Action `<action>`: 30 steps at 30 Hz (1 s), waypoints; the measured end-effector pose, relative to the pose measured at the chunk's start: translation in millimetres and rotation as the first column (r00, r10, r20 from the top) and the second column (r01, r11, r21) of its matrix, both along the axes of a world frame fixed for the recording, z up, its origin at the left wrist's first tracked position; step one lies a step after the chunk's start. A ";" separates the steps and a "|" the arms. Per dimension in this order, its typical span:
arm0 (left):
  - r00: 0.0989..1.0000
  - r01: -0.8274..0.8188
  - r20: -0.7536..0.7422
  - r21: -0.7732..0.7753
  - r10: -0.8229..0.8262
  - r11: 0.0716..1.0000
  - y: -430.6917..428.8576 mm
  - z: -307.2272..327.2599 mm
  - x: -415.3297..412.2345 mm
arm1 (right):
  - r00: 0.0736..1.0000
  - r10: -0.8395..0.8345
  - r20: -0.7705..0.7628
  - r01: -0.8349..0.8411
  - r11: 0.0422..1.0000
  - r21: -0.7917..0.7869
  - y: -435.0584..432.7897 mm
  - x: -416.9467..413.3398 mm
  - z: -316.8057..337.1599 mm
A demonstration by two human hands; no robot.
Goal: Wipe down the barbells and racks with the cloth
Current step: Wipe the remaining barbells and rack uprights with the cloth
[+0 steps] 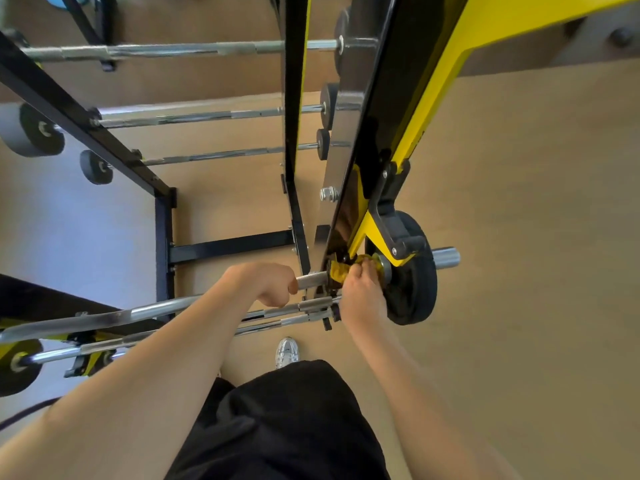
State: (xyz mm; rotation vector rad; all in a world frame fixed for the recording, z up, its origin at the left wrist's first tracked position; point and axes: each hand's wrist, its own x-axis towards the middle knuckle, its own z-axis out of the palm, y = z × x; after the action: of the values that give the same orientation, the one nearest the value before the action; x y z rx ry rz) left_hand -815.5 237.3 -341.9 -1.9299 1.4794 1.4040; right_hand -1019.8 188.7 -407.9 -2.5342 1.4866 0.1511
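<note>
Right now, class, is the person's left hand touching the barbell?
Touching. The head view shows the left hand with fingers curled round the barbell, its knurled shaft emerging directly from the fist.

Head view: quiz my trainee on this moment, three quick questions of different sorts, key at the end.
1. True or false: the left hand holds the cloth.
2. What colour is the cloth? A blue, B yellow, C white.
3. Fill in: the right hand holds the cloth on the bar, beside a black ____.
Key: 1 false, it grips the bar; 2 B; 3 plate.
</note>
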 end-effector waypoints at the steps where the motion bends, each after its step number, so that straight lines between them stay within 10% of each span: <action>1: 1.000 0.005 0.010 -0.005 -0.005 1.000 -0.4 -1.7 -2.1 | 0.997 -0.081 -0.003 0.081 0.997 0.019 6.7 10.9 -3.0; 17: 0.999 -0.016 -0.032 0.043 0.017 0.999 21.6 -14.4 0.6 | 0.996 0.073 0.046 -0.073 0.997 -0.015 19.1 -12.3 7.5; 21: 0.999 0.042 0.018 0.045 -0.042 0.998 19.7 -8.7 -0.4 | 0.979 -0.167 0.120 0.165 0.986 0.030 3.1 -28.7 7.9; 26: 0.999 0.044 0.012 0.062 -0.044 0.997 15.6 -4.7 -5.7 | 0.971 -0.007 0.240 -0.003 0.999 0.042 31.2 -2.3 2.6; 30: 1.000 0.024 -0.010 0.049 -0.024 0.998 19.6 -8.0 2.8 | 0.924 -0.298 0.241 0.276 0.953 0.121 14.5 1.3 -0.5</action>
State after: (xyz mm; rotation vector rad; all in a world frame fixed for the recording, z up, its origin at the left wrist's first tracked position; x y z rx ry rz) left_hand -812.8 256.9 -349.9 -1.8719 1.4535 1.4280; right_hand -1018.5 203.2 -408.4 -2.1404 1.6799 -0.1506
